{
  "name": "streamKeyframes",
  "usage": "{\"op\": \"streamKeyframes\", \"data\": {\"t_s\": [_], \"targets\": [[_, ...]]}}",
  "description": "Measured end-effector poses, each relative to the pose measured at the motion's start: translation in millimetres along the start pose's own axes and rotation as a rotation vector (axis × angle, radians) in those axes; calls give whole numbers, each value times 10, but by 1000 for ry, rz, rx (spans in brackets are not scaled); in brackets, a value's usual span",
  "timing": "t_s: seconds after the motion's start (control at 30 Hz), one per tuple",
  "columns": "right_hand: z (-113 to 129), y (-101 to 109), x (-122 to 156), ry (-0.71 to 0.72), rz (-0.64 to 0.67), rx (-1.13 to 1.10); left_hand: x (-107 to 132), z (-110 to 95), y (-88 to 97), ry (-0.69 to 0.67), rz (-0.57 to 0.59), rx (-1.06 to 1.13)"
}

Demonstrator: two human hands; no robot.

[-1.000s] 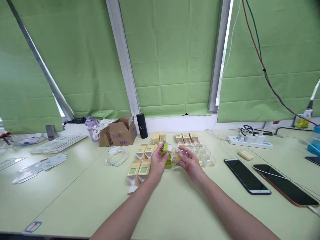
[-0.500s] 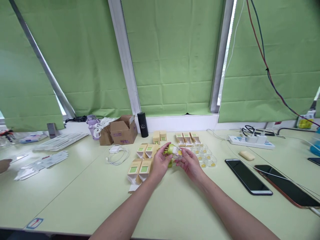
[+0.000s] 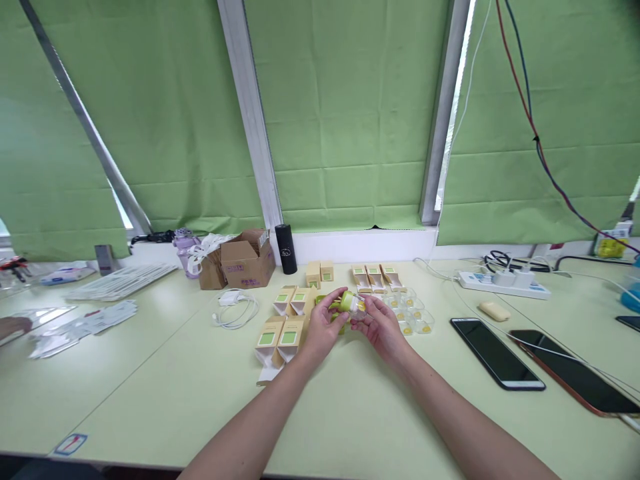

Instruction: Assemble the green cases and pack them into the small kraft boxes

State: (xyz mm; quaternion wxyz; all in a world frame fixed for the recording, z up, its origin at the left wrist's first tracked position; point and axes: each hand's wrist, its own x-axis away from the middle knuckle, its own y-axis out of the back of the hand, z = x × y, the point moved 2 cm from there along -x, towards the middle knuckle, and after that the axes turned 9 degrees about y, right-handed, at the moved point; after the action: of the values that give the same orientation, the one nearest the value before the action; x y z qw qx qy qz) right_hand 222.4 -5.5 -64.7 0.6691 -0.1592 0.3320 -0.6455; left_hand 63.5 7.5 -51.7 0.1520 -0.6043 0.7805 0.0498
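My left hand (image 3: 323,325) and my right hand (image 3: 381,327) meet over the middle of the pale green table (image 3: 150,387). Together they pinch a small green-and-white item (image 3: 349,302) held just above the tabletop; its exact form is too small to tell. More green parts (image 3: 336,323) lie under the hands. Tan cartons with green labels (image 3: 280,337) lie left of my left hand. Clear plastic trays with yellow dots (image 3: 413,313) sit to the right of my right hand.
A brown cardboard box (image 3: 245,263), a black tumbler (image 3: 285,249) and a white cable (image 3: 234,310) are at the back left. Two phones (image 3: 495,360) and a power strip (image 3: 503,283) lie on the right. Another person's hand (image 3: 13,327) shows at the far left edge.
Both hands have drawn together and lifted the green-and-white item slightly right. The other person's hand has appeared at the left edge.
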Motion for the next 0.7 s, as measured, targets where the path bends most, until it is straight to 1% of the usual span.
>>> {"op": "streamKeyframes", "data": {"t_s": [0.27, 0.4, 0.7], "targets": [[-16, 13, 8, -2, 23, -18, 25, 4, 7, 12, 42, 3], [-26, 23, 4, 1, 30, -24, 38, -16, -9, 7, 42, 16], [-21, 16, 11, -7, 36, -30, 36, 4, -40, 3, 58, 136]]}}
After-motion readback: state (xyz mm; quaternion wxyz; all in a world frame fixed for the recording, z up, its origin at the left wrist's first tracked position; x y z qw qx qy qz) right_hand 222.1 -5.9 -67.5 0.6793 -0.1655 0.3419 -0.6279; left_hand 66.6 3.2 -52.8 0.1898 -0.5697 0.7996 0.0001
